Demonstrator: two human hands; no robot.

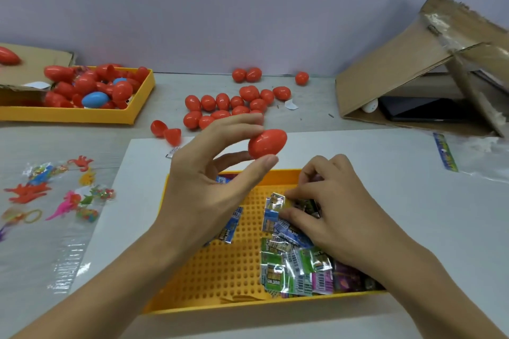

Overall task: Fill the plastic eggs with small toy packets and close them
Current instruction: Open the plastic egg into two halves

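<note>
My left hand holds a closed red plastic egg between thumb and fingertips, raised above the table. Below it lies a yellow perforated tray with several small toy packets heaped on its right side. My right hand reaches into that heap and pinches a packet at the top of the pile. A cluster of closed red eggs lies on the table behind. An open red egg, its two halves side by side, lies left of that cluster.
A second yellow tray at the back left holds red eggs and a blue egg. Loose rubbery toys in clear bags lie at the left. A torn cardboard box stands at the back right. A white sheet lies under the near tray.
</note>
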